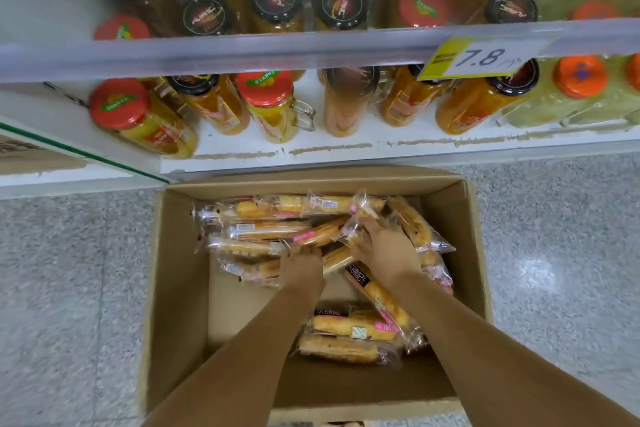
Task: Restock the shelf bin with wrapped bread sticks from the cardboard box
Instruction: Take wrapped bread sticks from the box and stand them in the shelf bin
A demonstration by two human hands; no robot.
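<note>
An open cardboard box [180,288] stands on the floor below me, holding several wrapped bread sticks [263,229] in clear film with pink labels. Both my arms reach down into it. My left hand [301,265] is closed around a bread stick lying across the middle of the pile. My right hand [382,248] grips the end of another wrapped bread stick [356,229] near the box's far right. Two more bread sticks [349,326] lie near the box's front. No shelf bin is in view.
Directly beyond the box is a low white shelf [346,149] with several jars [270,104] with red, black and orange lids. A shelf rail with a yellow 7.8 price tag [481,57] crosses above. Grey speckled floor [69,270] lies on both sides of the box.
</note>
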